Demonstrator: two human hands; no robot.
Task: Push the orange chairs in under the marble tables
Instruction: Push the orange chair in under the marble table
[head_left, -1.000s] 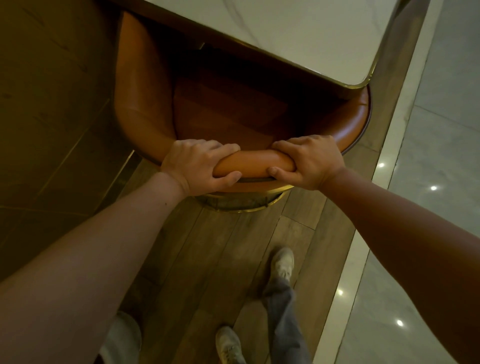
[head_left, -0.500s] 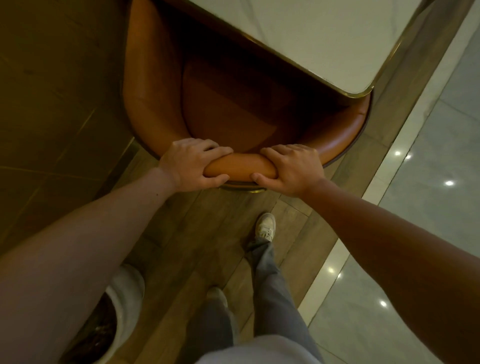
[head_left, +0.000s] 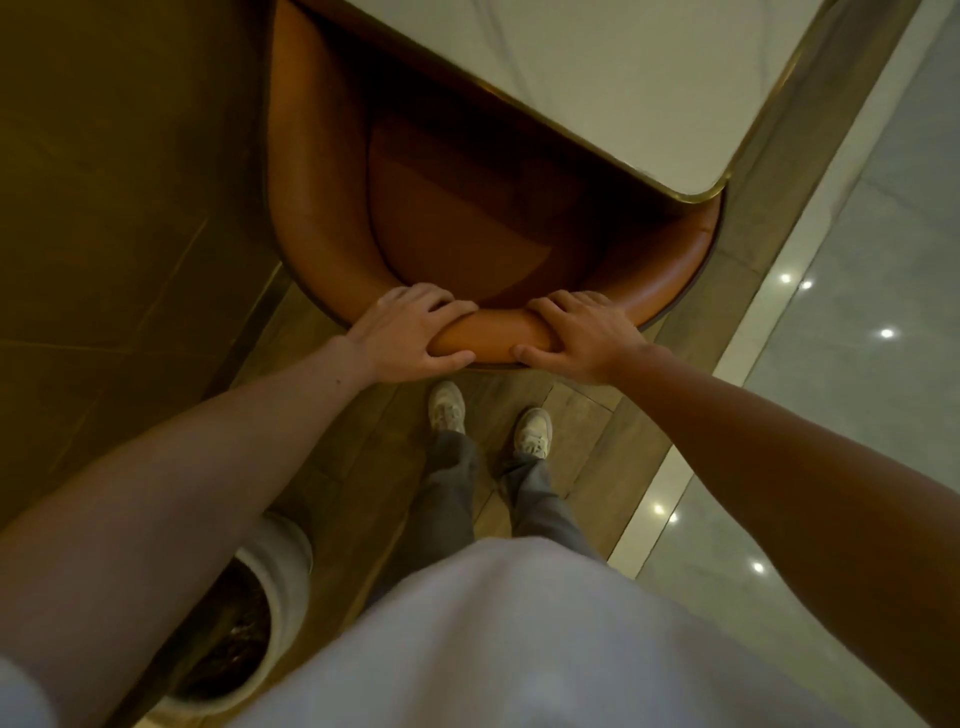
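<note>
One marble desk fills the upper frame, brass-edged corner over the seat. Orange chair sits partly under it, curved backrest toward me. Left hand and right hand both wrapped round the backrest's top rail, near each other. White planter by my left leg.
</note>
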